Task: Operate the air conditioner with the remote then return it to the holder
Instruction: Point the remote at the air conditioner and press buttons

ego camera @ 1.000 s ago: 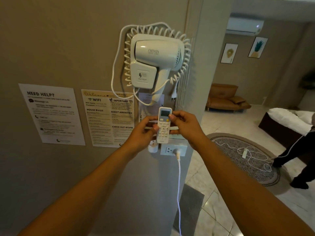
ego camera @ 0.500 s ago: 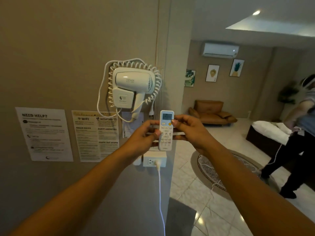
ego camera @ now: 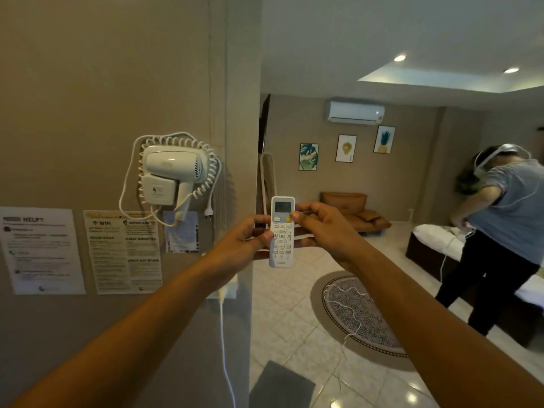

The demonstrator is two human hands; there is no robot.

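Both hands grip the remote (ego camera: 282, 231) upright, mid-scene: left hand (ego camera: 243, 241) pinching its side, right hand (ego camera: 325, 231) thumbing the orange button. Looks like the operating step; next, aim at the air conditioner (ego camera: 354, 112) far right, then find the holder, which I can't spot.

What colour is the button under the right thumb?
Orange-yellow button on the white remote, head view.

White wall socket (ego camera: 231, 291): mostly hidden behind the left forearm.
Paper wall notices (ego camera: 125, 251): small print too blurred to read.
White remote control (ego camera: 282, 231): screen digits illegible.
Far bed (ego camera: 435, 242): cut off by a standing person.
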